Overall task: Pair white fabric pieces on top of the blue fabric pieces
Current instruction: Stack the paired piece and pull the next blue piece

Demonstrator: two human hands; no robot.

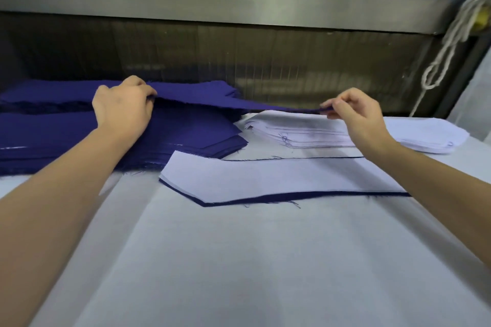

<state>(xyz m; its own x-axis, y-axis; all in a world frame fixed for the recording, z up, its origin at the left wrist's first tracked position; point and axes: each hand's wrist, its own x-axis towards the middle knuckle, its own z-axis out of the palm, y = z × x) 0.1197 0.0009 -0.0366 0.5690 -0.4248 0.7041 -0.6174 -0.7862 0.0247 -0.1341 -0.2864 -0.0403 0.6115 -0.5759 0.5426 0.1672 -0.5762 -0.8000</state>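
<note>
A blue fabric piece (212,99) is lifted off the blue stack (186,133) at the left. My left hand (122,106) pinches its left part and my right hand (356,111) pinches its right tip, so it stretches between them above the white stack (313,131). In front of both stacks lies a white piece (279,176) on top of a blue piece (292,196), whose dark edge shows along the near side.
The work surface (239,260) is covered in pale cloth. A machine opening with a metal hood (225,5) runs along the back. White cord (449,42) hangs at the right.
</note>
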